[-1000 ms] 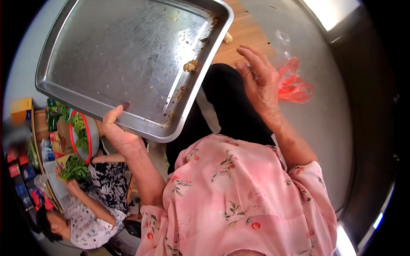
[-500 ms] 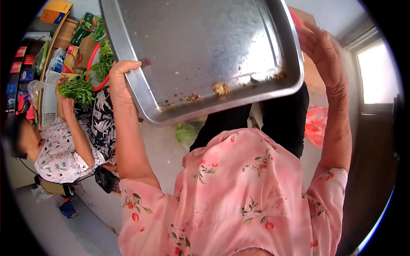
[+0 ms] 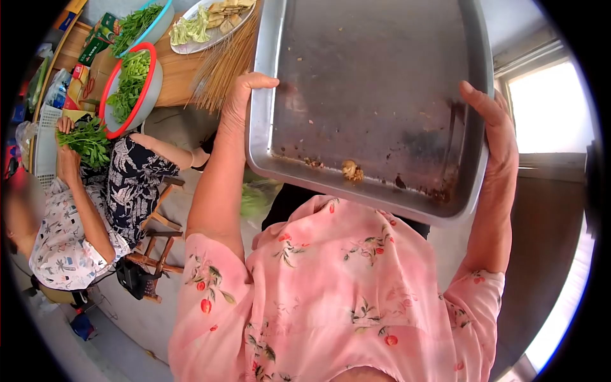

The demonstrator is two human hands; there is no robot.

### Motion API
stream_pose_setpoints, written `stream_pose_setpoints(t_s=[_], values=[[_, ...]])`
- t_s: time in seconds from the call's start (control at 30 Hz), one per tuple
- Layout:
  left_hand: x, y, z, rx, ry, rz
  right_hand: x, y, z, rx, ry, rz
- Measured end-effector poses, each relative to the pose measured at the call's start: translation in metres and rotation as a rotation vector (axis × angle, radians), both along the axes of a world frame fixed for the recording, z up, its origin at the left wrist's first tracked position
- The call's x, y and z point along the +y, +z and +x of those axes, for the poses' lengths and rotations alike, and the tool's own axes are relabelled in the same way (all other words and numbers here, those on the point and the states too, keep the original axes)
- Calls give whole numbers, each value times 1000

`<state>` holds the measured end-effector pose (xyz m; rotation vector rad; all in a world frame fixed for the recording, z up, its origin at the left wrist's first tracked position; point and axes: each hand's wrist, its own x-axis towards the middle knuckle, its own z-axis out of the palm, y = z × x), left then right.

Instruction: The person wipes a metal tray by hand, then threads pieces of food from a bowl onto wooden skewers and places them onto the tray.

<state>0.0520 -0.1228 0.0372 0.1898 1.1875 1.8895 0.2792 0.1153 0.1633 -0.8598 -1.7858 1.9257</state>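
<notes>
A large metal tray (image 3: 375, 83) is held up in front of my chest, its inside facing me. Brown crumbs and a small pale lump (image 3: 351, 170) lie along its near edge. My left hand (image 3: 245, 95) grips the left rim, thumb over the edge. On the right rim my right hand (image 3: 496, 127) has its thumb over the edge too; its other fingers are mostly behind the tray.
At the left a seated person (image 3: 76, 229) holds green leaves (image 3: 88, 141). Beyond are a red-rimmed bowl (image 3: 153, 83) of greens, a blue-rimmed bowl (image 3: 167, 16), an oval plate (image 3: 181, 48) and thin sticks (image 3: 223, 73) on a wooden table (image 3: 175, 79). A stool (image 3: 162, 251) stands behind.
My right hand, free of the tray a second ago, has taken hold of its right rim. The tray has moved right and levelled out, and the view has turned to show more of the table.
</notes>
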Motion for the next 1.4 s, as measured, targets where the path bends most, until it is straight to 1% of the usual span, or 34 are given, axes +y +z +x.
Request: stream_pose_setpoints(t_s=[0.03,0.07,0.13,0.17,0.2,0.23,0.27,0.33,0.37,0.4,0.43,0.47,0.5,0.53,0.57,0.6,0.63,0.67,0.7,0.73,0.8,0.83,0.87,0.93,0.97,1.0,1.07,1.1,1.2,1.23,1.27,1.3,1.33,1.4], values=[[11,-16,1,18,74,125,-8,9,-1,23,-55,74],[16,-28,-4,8,46,86,-17,14,0,15,-59,77],[30,-38,-10,40,34,-17,-27,21,2,128,-229,59],[34,-42,-13,37,33,-4,-19,20,5,83,-258,59],[39,-40,-8,167,65,-115,-10,19,7,37,-286,57],[47,-38,-5,305,94,-221,4,13,12,20,-225,55],[51,-57,-9,487,253,-355,14,10,15,7,-163,53],[46,-16,14,880,370,-459,12,11,17,11,-206,46],[44,-1,23,878,356,-449,9,11,17,23,-232,28],[43,12,31,1288,463,-441,8,10,17,35,-262,10],[42,24,40,1693,568,-410,11,7,19,55,-198,38],[45,38,51,1745,415,-301,6,7,15,69,-276,28],[51,52,64,1788,268,-186,6,7,7,36,-299,54],[56,65,78,1741,77,-88,12,8,-5,7,-317,81],[63,77,97,1740,-42,38,16,12,-8,6,-286,49],[67,85,105,1747,-204,92,19,15,-19,-2,-286,54],[72,84,113,1699,-314,171,22,20,-31,-28,-256,68],[78,72,115,1686,-409,228,24,24,-43,-52,-224,80],[79,65,110,1690,-414,238,26,30,-51,-115,-236,65],[78,60,106,1694,-420,246,28,36,-55,-118,-228,66],[67,58,102,1703,-394,202,29,39,-54,-128,-125,81],[60,56,97,1708,-372,165,20,38,-59,-50,-249,179],[53,54,93,1712,-372,152,18,39,-58,-45,-240,172],[37,47,84,1770,-299,-28,21,42,-52,-73,-201,143],[27,42,82,1747,-268,-121,23,42,-47,-24,-164,106],[18,35,79,1755,-264,-136,18,43,-46,35,-216,101],[6,21,76,1869,-178,-317,8,46,-42,72,-257,109],[5,19,75,1842,-45,-330,6,47,-40,75,-248,110],[13,33,67,1863,4,-322,0,48,-41,54,-265,16],[14,28,66,1819,-37,-372,-5,48,-42,44,-347,7],[8,22,62,1791,22,-385,-12,50,-42,29,-425,-5],[0,21,59,1723,146,-345,-19,52,-39,63,-377,23],[-10,19,57,1653,263,-301,-21,43,-30,106,-269,214],[-35,-4,60,1335,427,-319,-25,26,-14,240,-91,591]])
